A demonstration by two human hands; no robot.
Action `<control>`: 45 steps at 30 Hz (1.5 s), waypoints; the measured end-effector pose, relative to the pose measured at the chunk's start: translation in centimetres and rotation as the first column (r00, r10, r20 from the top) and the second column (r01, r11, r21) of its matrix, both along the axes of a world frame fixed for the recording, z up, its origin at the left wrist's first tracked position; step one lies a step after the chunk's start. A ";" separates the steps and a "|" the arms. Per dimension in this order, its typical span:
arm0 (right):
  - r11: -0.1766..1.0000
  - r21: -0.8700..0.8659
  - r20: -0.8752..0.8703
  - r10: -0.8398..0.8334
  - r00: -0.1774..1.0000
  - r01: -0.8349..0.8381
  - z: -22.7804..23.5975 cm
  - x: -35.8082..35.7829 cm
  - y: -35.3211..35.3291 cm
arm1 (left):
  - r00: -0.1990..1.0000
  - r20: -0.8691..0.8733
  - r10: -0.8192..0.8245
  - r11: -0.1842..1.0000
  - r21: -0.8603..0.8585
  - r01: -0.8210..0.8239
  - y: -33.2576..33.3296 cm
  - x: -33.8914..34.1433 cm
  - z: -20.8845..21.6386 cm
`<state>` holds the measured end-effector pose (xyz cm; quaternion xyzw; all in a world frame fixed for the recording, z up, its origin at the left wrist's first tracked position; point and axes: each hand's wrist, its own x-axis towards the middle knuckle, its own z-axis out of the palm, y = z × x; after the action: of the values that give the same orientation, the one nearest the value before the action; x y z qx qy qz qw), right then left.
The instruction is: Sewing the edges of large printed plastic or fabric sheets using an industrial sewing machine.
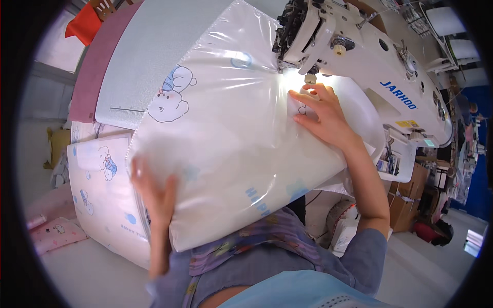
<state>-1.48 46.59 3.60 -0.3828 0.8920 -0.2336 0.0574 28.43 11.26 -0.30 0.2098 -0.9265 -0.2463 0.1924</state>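
A large white glossy sheet [226, 143] with blue cartoon print lies across the sewing table and down toward my lap. It runs under the head of a white sewing machine [354, 56], where a bright lamp lights it and creases spread from the stitching spot. My right hand [324, 114] rests on the sheet just below the needle area, thumb and fingers apart. At the sheet's left edge is my left hand [154, 192], blurred, its thumb spread from the fingers. The machine's head hides the needle.
More printed white material [105, 185] hangs in a folded stack left of the sheet. The pale table [138, 56] has a ruler marking and a purple edge strip. Right of the machine are a white tray [405, 159] of small items and a cardboard box [411, 197]. Pink printed fabric [59, 233] lies lower left.
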 end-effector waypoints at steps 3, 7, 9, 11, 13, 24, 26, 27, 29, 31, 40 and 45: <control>1.000 -0.015 0.005 -0.016 1.000 0.016 0.0 0.7 -1.2 | 0.841 -0.011 0.540 0.473 0.831 -0.293 1.3 10.7 -0.8; 0.999 -0.022 0.049 -0.040 0.998 0.042 -0.1 0.8 -1.6 | 0.997 -0.053 -0.054 0.304 0.950 0.067 4.7 18.5 -3.6; 0.999 -0.008 0.047 -0.040 0.998 0.041 -0.2 0.9 -1.6 | 0.957 0.179 -0.228 0.580 0.814 -0.015 4.3 17.6 -4.2; 0.999 0.007 0.034 -0.053 0.998 0.053 0.0 0.8 -1.7 | 0.844 0.431 -0.319 0.805 0.593 0.001 3.9 15.8 -4.5; 0.999 -0.001 0.066 -0.044 0.997 0.044 0.1 1.2 -2.1 | 0.973 0.224 0.059 0.306 0.923 -0.231 4.2 14.6 -3.6; 0.998 -0.010 0.017 -0.068 0.998 0.068 -1.2 3.2 -3.4 | 0.992 0.034 0.125 0.532 0.841 -0.096 -9.5 8.6 1.2; 0.998 -0.036 0.005 -0.049 0.999 0.049 -1.6 3.5 -3.9 | 0.991 0.064 0.120 0.688 0.714 -0.129 -12.6 5.4 3.4; 0.997 -0.047 0.001 -0.063 0.998 0.063 -1.7 3.8 -4.1 | 0.993 0.051 0.102 0.707 0.699 -0.109 -13.8 3.1 4.5; 0.995 -0.059 -0.004 -0.079 0.997 0.079 -1.8 4.2 -4.5 | 0.997 0.028 0.070 0.721 0.689 -0.070 -16.2 -1.2 5.7; 0.992 -0.051 -0.016 -0.114 0.993 0.114 -1.9 4.4 -4.9 | 0.998 0.018 0.057 0.720 0.692 -0.053 -18.4 -3.9 5.1; 0.991 -0.134 0.037 -0.001 0.999 0.006 -0.6 8.6 -0.3 | 0.584 -0.072 0.808 0.353 0.853 -0.383 -2.8 1.5 -13.8; 1.000 -0.024 -0.042 -0.001 0.999 0.000 -0.7 11.5 2.9 | 0.837 0.170 0.520 -0.521 0.840 0.153 0.3 8.3 -19.7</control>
<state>10.01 49.46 2.94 -0.3880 0.8901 -0.2364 0.0341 36.74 11.55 -20.00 0.3981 -0.1245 -0.8976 0.1424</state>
